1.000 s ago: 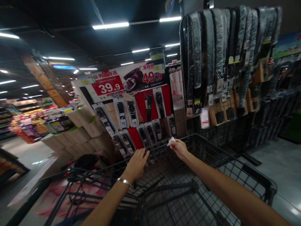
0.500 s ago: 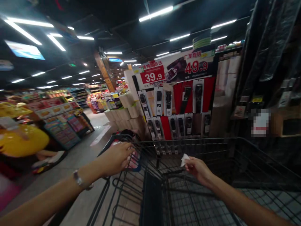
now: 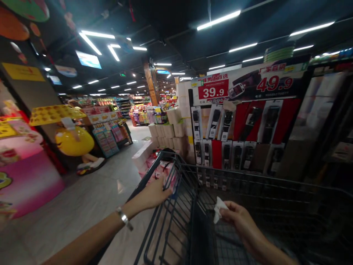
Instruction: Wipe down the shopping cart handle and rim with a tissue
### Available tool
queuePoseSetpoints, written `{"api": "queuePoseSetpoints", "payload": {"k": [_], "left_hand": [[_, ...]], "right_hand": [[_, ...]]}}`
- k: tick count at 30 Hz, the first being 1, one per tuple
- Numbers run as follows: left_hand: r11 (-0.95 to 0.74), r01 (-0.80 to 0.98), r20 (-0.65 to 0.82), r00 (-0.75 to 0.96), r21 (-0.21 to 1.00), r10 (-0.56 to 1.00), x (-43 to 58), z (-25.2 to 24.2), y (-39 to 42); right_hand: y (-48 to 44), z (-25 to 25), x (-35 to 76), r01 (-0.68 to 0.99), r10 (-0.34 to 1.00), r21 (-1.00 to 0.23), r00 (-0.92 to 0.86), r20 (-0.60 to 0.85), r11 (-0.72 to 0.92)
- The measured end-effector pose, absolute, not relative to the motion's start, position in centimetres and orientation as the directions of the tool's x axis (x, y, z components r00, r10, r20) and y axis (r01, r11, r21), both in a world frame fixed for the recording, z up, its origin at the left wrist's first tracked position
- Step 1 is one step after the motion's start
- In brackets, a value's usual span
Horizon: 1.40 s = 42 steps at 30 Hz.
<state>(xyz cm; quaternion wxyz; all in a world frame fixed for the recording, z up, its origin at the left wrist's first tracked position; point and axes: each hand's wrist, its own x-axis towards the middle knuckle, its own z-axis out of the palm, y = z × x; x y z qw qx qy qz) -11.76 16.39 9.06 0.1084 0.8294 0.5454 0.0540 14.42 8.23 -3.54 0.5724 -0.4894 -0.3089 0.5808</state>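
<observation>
A dark wire shopping cart [image 3: 176,173] stands in front of me in a store aisle. My left hand [image 3: 154,192], with a metal bracelet at the wrist, grips the cart's left rim, fingers curled over it. My right hand [image 3: 238,219] hovers over the cart basket and pinches a small white crumpled paper [image 3: 218,213] between thumb and fingers. Beyond the cart stands a display rack of packaged belts [image 3: 234,140] with red price signs reading 39.9 and 49.9.
Stacked white packs [image 3: 171,132] stand left of the belt rack. A yellow character figure [image 3: 74,141] and a pink display stand [image 3: 24,173] line the left side. Grey floor [image 3: 91,198] runs down the aisle toward far shelves [image 3: 143,114].
The view has swung left, from hanging belts to the open aisle. My left hand moved from the cart's front rim to its left rim. My right hand drew back, still pinching the paper.
</observation>
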Motion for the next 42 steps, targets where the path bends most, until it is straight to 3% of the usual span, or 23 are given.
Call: {"api": "queuePoseSetpoints", "payload": {"k": [2, 5, 9, 15, 17, 27, 37, 42], "left_hand": [[-0.341, 0.896, -0.022, 0.362, 0.286, 0.932, -11.1, 8.9, 17.0], [-0.272, 0.931, -0.026, 0.286, 0.243, 0.958, -10.3, 8.5, 17.5], [-0.295, 0.918, 0.004, 0.305, 0.264, 0.952, -10.2, 7.6, 17.8], [-0.291, 0.921, 0.067, 0.284, 0.257, 0.957, -10.3, 6.3, 18.0], [-0.299, 0.916, 0.069, 0.291, 0.267, 0.954, -10.4, 6.1, 18.2], [-0.248, 0.909, 0.006, 0.262, 0.334, 0.965, -9.3, 6.9, 17.4], [-0.235, 0.936, 0.022, 0.238, 0.262, 0.971, -8.5, 6.6, 17.3], [-0.239, 0.941, 0.023, 0.24, 0.239, 0.97, -8.3, 6.7, 17.2]], "right_hand": [[9.7, -3.4, 12.5, -0.335, 0.968, -0.933, 0.163, -0.191, -0.128], [12.0, -2.9, 9.4, -0.288, 0.971, -0.956, 0.206, -0.122, -0.058], [15.1, -2.8, 5.5, -0.241, 0.953, -0.963, 0.299, 0.042, 0.118], [17.8, -3.7, 1.5, 0.115, 0.866, -0.888, 0.198, 0.459, 0.445], [18.4, -3.9, 1.2, 0.167, 0.831, -0.85, 0.185, 0.524, 0.499], [22.8, -5.8, 3.5, 0.211, 0.896, -0.946, 0.323, 0.305, 0.246], [17.9, -4.7, 4.1, -0.02, 0.946, -0.973, 0.242, 0.218, 0.229], [14.9, -3.7, 4.1, -0.042, 0.961, -0.967, 0.131, 0.242, 0.25]]}}
